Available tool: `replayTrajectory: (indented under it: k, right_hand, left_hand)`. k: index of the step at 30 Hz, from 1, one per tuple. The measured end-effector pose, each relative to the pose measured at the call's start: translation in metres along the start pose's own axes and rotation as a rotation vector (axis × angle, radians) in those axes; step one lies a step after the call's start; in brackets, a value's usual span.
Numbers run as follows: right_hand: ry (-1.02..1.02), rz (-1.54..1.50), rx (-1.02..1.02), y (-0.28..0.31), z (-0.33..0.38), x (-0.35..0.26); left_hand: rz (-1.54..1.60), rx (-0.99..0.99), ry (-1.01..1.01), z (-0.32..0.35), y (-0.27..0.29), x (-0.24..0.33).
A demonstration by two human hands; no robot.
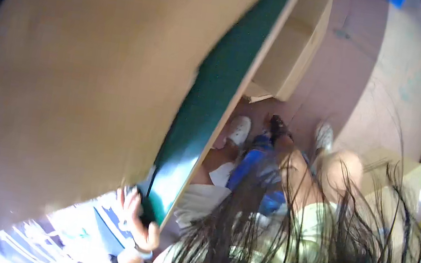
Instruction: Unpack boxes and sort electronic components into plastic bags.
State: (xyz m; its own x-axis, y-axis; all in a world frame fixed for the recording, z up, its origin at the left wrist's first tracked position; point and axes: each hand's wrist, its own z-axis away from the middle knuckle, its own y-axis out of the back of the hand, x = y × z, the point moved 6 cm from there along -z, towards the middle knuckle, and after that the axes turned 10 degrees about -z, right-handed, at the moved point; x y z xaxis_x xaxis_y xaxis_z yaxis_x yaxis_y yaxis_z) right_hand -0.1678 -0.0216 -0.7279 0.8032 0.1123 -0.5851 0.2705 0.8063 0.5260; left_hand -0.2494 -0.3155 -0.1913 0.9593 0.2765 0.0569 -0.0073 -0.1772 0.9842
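Observation:
At the lower left, my left hand (137,220) shows its fingers stretched upward and its thumb apart. A light band and a dark band circle the wrist. The fingertips are at the lower edge of a large brown cardboard box or panel (77,86), which fills the left side; whether they touch it is unclear through blur. Beside the hand runs a dark green surface (216,89) with a pale edge, tilted across the view. I see nothing held in the left hand. My right hand does not show; long dark hair (238,243) hangs over the lower right.
An open cardboard box (288,56) stands on the floor beyond the green surface. Legs and white shoes (240,129) are close by, with blue material (249,164) between them. More cardboard (393,173) lies at right. Bright light washes out the lower left.

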Motion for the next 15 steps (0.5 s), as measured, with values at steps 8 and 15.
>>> replayTrajectory:
  k: [8, 15]
  right_hand:
    - [0.29, 0.414, -0.215, 0.112, 0.352, -0.2]
    - [0.923, -0.085, -0.104, 0.127, 0.514, -0.388]
  left_hand:
    - [-0.036, -0.152, 0.016, 0.02, 0.031, -0.014]
    - [-0.068, -0.119, -0.13, 0.034, 0.026, -0.036]
